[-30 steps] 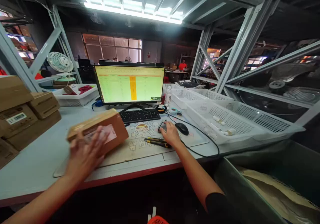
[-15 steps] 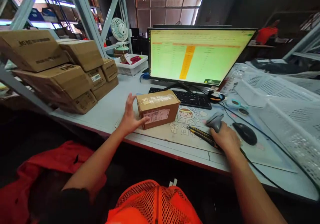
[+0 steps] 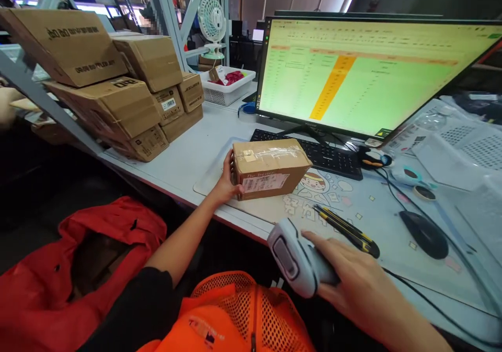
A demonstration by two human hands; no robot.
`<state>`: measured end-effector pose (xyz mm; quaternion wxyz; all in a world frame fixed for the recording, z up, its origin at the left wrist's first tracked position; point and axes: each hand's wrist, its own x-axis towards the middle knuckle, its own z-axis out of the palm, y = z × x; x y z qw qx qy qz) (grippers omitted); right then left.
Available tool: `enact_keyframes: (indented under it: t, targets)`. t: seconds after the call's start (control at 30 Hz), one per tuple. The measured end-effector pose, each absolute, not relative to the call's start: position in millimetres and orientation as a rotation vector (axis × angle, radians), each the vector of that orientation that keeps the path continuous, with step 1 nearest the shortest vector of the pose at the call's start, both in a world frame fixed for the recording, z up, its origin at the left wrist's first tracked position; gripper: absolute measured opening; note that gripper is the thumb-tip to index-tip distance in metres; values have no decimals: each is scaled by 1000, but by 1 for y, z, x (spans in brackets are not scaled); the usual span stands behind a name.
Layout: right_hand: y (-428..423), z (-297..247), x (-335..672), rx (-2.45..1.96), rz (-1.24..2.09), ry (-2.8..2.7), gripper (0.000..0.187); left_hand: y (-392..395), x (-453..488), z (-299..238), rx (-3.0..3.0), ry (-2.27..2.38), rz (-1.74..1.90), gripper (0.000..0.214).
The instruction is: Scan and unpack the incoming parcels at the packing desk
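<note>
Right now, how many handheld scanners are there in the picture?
1: the grey scanner, held in the right hand; the left hand grips the cardboard box. More may be hidden behind the stacked boxes or monitor.

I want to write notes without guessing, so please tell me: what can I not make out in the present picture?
Head view: fine print on the label of the box, too small and blurred.
Head view: lower end of the scanner, covered by the right hand.
Head view: small text on the monitor, too small; its upper right corner, cut off by the picture edge.
</note>
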<state>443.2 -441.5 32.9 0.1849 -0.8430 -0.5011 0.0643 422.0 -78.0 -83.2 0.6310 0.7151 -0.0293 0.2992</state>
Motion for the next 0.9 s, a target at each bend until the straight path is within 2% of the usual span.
enact_keyframes:
  t: [0.13, 0.27, 0.47, 0.57, 0.7, 0.83, 0.9]
  targets:
    - [-414, 28, 439, -2318, 100, -1558, 47, -77, 423, -85, 1654, -70, 665, 149]
    - [-424, 20, 467, -2417, -13, -1379, 43, -77, 413, -82, 1675, -64, 635, 144]
    - [-462, 0, 561, -2898, -127, -593, 59, -85, 400, -79, 1752, 116, 528, 140]
    - [-479, -14, 592, -3047, -166, -381, 66, -88, 400, -79, 1753, 127, 543, 135]
    - [-488, -12, 603, -3110, -40, -308, 64, -88, 401, -78, 1759, 126, 536, 132]
    - [-463, 19, 618, -3053, -364, -289, 57, -87, 400, -77, 1782, 144, 547, 129]
    - [-439, 28, 636, -2982, -310, -545, 48, -86, 400, -77, 1803, 146, 557, 129]
